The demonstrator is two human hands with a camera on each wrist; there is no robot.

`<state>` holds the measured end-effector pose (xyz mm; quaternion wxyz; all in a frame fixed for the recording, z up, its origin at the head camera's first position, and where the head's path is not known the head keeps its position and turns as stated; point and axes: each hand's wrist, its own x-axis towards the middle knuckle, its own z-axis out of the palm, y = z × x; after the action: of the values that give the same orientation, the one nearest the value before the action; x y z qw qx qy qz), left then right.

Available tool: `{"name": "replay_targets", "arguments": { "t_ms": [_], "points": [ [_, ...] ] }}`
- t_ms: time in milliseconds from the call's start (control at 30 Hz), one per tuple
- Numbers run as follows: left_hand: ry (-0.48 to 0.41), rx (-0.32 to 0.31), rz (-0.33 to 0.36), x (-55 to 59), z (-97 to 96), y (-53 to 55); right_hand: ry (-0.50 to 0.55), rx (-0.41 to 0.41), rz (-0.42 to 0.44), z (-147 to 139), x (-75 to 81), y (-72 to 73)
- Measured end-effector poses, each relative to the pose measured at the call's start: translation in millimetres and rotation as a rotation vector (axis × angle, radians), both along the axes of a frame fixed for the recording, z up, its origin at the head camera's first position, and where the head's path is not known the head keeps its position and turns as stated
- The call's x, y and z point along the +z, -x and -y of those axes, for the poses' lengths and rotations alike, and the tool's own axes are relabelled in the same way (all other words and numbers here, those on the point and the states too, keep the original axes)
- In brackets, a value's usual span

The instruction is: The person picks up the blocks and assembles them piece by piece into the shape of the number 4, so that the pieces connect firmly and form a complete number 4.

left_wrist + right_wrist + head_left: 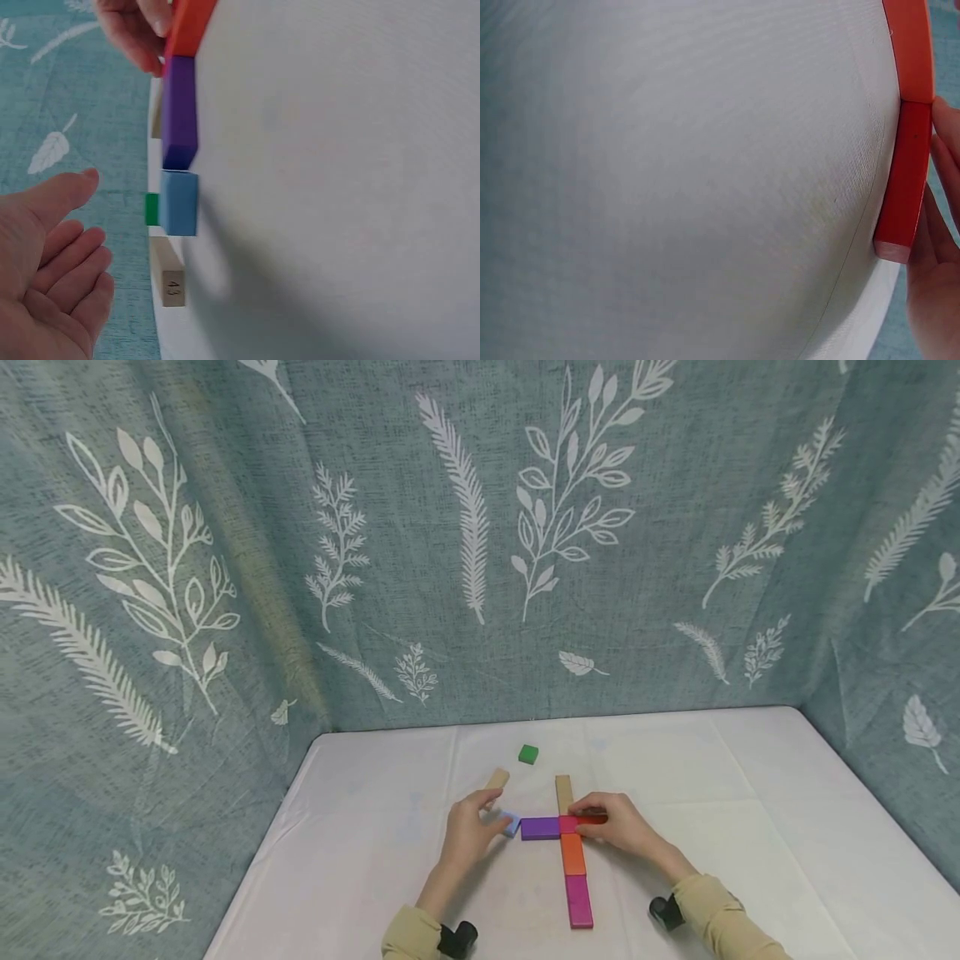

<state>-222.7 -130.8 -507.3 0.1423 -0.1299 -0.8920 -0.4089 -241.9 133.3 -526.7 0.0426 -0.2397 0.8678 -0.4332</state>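
My left hand (468,831) is just left of a light blue block (512,824); its thumb and relaxed fingers stand apart from the block in the left wrist view. The blue block (179,203) lies end to end with a purple block (540,828). My right hand (618,825) straddles a red block (596,819), which it partly hides. Its thumb and a fingertip pinch the small pink block (568,825) at the middle of a cross of blocks. An orange block (573,854) and a magenta block (579,902) run toward me from there.
A plain wood block (564,793) forms the cross's far arm. Another wood block (497,778), marked 43 in the left wrist view, lies beyond the left fingers. A green block (528,754) sits farther back on the white table (690,760). Patterned cloth (480,677) surrounds the table.
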Motion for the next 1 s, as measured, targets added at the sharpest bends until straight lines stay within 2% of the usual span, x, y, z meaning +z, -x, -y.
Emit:
{"name": "replay_targets", "arguments": {
  "t_ms": [333, 667, 1000],
  "points": [
    [-0.107, -0.006, 0.01, 16.7, -0.5, 0.9, 0.001, -0.009, -0.006, 0.8, -0.9, -1.4],
    [-0.18, -0.014, -0.07, 31.8, -1.3, 0.7, 0.001, -0.011, 0.001, 0.6, -3.7, -1.9],
    [-0.269, 0.015, -0.012, 51.7, 2.3, 4.1, 0.0, -0.015, 0.003, -0.2, -3.9, -2.8]
  ]
}}
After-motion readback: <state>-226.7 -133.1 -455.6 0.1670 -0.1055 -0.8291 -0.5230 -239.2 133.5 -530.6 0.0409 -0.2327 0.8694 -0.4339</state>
